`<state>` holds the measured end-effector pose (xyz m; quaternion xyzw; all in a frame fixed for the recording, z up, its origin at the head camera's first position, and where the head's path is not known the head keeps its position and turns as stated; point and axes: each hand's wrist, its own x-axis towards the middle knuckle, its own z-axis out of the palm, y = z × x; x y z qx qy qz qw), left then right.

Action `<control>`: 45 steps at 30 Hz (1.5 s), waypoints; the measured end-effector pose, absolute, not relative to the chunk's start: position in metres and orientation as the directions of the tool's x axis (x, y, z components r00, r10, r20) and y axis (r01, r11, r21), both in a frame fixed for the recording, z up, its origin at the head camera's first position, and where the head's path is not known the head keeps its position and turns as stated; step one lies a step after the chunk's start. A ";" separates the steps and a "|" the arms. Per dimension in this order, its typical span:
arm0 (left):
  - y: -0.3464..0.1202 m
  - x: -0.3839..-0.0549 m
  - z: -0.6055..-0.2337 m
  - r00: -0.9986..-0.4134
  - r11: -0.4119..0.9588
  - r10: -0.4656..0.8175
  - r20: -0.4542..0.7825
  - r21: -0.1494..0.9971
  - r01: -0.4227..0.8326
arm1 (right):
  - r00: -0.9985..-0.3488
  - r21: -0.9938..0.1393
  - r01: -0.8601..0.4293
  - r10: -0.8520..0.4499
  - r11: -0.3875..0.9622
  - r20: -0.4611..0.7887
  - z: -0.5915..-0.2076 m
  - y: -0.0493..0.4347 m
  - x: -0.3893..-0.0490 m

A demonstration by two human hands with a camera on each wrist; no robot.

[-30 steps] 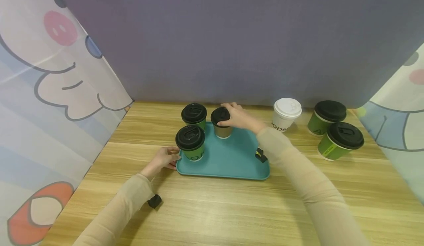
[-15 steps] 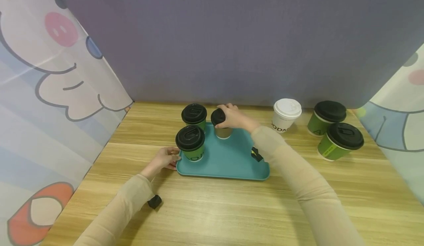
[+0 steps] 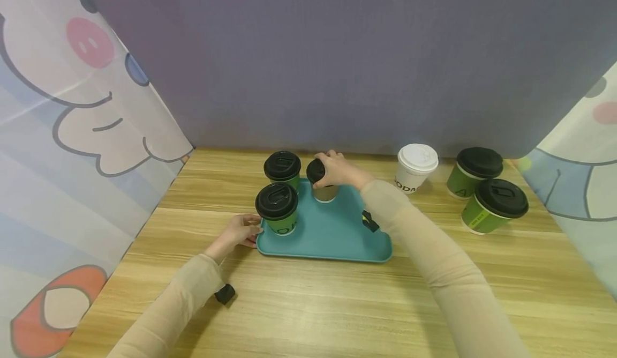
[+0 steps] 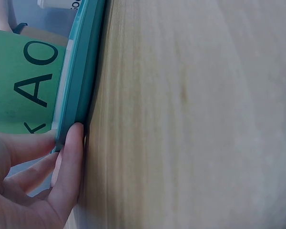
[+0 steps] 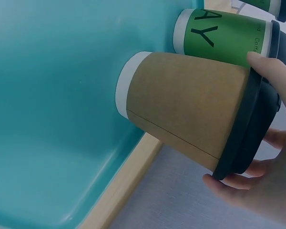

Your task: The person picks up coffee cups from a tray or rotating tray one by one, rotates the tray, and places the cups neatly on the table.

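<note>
My right hand [image 3: 337, 169] grips a brown paper coffee cup [image 5: 181, 105] round its black lid [image 5: 248, 129], thumb on one side and fingers on the other. The cup stands upright at the back of a teal tray [image 3: 337, 235]. My left hand [image 4: 38, 181] pinches the tray's left rim between thumb and fingers. Two green coffee cups with black lids stand on the tray's left side: a front one [image 3: 281, 224] close to my left hand and a back one [image 3: 283, 166] beside the brown cup.
Right of the tray on the wooden table [image 3: 308, 304] stand a white cup with a white lid [image 3: 417, 166] and two more green cups, one behind [image 3: 477, 168] and one in front [image 3: 496, 205]. A grey panel [image 3: 337, 68] rises along the table's back edge.
My right hand and forearm have shifted slightly left, the fingers settling lower round the brown cup's lid. The cup stays at about the same spot. My left hand has not moved.
</note>
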<state>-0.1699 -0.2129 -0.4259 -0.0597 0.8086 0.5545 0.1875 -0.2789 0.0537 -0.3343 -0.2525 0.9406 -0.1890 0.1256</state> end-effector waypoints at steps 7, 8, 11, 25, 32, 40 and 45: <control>-0.214 -0.170 -0.427 -0.924 0.382 0.113 -0.366 0.874 -0.300 | -0.852 -0.397 -0.410 -0.500 0.821 -0.155 -0.332 0.051 -0.279; -0.214 -0.170 -0.427 -0.923 0.382 0.114 -0.366 0.874 -0.299 | -0.855 -0.388 -0.410 -0.496 0.825 -0.153 -0.331 0.051 -0.279; -0.213 -0.169 -0.426 -0.923 0.380 0.115 -0.367 0.875 -0.301 | -0.862 -0.367 -0.408 -0.486 0.836 -0.146 -0.326 0.052 -0.276; -0.213 -0.170 -0.427 -0.922 0.371 0.112 -0.371 0.876 -0.307 | -0.873 -0.336 -0.390 -0.461 0.857 -0.161 -0.313 0.074 -0.261; -0.213 -0.171 -0.427 -0.923 0.379 0.115 -0.366 0.875 -0.300 | -0.879 -0.313 -0.397 -0.455 0.863 -0.139 -0.306 0.088 -0.255; -0.214 -0.172 -0.427 -0.920 0.374 0.114 -0.375 0.874 -0.311 | -0.877 -0.316 -0.408 -0.464 0.857 -0.125 -0.303 0.109 -0.246; -0.213 -0.172 -0.425 -0.921 0.373 0.121 -0.370 0.877 -0.304 | -0.883 -0.315 -0.402 -0.455 0.860 -0.115 -0.300 0.125 -0.242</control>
